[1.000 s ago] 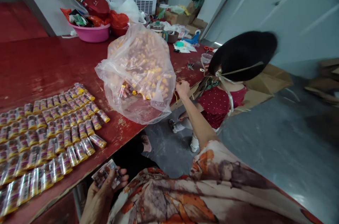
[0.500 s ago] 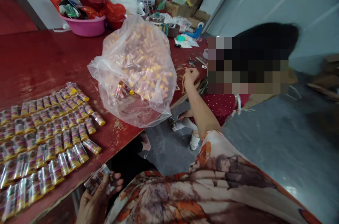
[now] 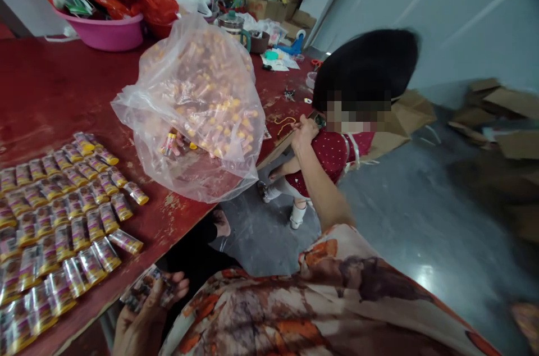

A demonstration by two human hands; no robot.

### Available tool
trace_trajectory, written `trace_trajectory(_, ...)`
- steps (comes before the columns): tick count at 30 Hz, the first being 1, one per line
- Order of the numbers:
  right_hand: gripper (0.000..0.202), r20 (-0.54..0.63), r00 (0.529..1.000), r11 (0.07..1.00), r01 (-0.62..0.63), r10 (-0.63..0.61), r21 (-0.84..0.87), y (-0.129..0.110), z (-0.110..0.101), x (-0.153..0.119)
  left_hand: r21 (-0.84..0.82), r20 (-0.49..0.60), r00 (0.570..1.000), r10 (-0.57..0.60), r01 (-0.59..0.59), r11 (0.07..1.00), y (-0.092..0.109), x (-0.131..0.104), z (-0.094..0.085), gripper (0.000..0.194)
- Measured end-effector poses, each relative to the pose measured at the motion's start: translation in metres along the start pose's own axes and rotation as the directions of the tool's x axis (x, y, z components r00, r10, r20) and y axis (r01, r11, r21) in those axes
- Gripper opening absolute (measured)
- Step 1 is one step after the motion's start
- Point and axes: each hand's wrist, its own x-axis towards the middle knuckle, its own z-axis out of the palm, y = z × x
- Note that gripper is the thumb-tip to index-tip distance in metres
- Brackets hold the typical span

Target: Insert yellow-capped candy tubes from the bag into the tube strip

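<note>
Reaching right hand to the yellow rubber band at the table edge; its grip unclear. Left hand clasps labelled tubes; pinch the band cleanly.

A worn dark-red table carries rows of shiny purple-and-yellow packets, a clear bag speckled orange and yellow, and a pink basin at its far edge, beside a rust-and-cream flowered sleeve.
</note>
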Motion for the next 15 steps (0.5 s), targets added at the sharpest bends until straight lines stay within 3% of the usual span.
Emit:
trace_trajectory(7,0.026,0.024,0.998,0.989,0.052,-0.056,0.136,-0.049,-0.038,-0.039,0.029,0.043,0.998,-0.054,0.053,0.998,-0.004,0.002,0.008,0.044)
trace_trajectory(11,0.027,0.037,0.999,0.984,-0.040,0.035,0.174,-0.084,-0.052,-0.035,0.027,0.079,0.995,-0.060,0.058,0.998,-0.006,0.001,0.006,0.044)
trace_trajectory(15,0.017,0.118,0.988,0.978,-0.118,0.098,0.172,-0.106,-0.051,-0.036,0.026,0.095,0.995,-0.026,0.024,0.999,-0.006,-0.002,0.006,0.045)
